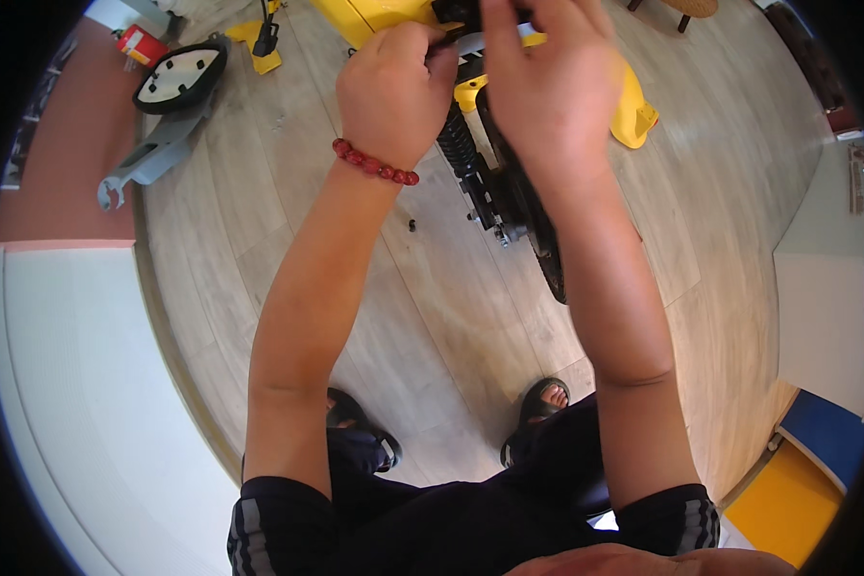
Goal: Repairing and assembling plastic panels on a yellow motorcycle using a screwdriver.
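Observation:
Both my arms reach forward to a yellow and black two-wheeled vehicle at the top of the head view. My left hand (393,96), with a red bead bracelet (374,167) at its wrist, is closed with thumb and fingertips together on something dark that I cannot make out. Beside it, my right hand (561,96) is slightly blurred, its fingers curled over black parts at the top edge; what they grip is hidden. Under the hands show a black coil spring (456,142), a black tyre (547,257), and a yellow body panel (374,12).
On the floor at the left lie a black-rimmed seat-like part (180,79), a grey plastic piece (155,154), a red container (142,45) and a yellow part (262,56). A small black piece (413,226) lies mid-floor. White furniture (67,384) lines the left; a pale cabinet (821,288) stands right.

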The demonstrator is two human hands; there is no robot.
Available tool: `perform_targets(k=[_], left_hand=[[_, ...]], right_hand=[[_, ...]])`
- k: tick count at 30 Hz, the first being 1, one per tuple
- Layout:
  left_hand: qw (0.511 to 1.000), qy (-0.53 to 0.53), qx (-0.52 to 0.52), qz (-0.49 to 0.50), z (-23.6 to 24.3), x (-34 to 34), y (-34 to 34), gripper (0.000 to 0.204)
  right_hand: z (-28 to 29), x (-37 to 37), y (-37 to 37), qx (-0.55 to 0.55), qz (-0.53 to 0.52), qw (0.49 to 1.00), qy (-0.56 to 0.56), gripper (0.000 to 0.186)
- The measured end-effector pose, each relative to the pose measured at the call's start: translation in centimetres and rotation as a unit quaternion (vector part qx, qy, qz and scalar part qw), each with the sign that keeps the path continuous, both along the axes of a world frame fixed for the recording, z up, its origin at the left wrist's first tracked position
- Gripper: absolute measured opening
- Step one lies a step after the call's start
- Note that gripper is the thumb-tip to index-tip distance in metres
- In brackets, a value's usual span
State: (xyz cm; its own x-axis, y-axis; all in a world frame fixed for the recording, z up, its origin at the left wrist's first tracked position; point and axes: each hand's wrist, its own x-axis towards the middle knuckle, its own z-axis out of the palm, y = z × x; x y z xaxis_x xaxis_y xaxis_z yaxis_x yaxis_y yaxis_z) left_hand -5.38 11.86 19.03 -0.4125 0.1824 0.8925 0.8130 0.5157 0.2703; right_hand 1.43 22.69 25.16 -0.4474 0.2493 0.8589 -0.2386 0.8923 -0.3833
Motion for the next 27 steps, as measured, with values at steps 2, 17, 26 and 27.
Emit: perform_targets(k=[2,17,26,27], left_hand=[[1.0,-0.002,-0.002,-0.002,0.1,0.0,-0.2,0.009],[0.998,-0.064,0.008,0.016,1.5,2.1,1.7,0.006],[0.996,-0.08,0.008,0.048,0.7,-0.5,0.5,0.02],[0.996,-0.083,0.005,0.043,0.4,-0.5,0.6,0.02]], right_hand=[[0.4,0.5,1.4,-0.015,-0.024,1.0,-0.013,0.01],[-2.3,4.5,13.7,-0.167,-0.103,0.973,-0.119,0.018],[-26.6,22.2,25.5,-0.086,-0.219,0.84,-0.49,0.036],[-29.9,24.5,25.6,-0.099,-0.222,0.803,-0.544,0.042]])
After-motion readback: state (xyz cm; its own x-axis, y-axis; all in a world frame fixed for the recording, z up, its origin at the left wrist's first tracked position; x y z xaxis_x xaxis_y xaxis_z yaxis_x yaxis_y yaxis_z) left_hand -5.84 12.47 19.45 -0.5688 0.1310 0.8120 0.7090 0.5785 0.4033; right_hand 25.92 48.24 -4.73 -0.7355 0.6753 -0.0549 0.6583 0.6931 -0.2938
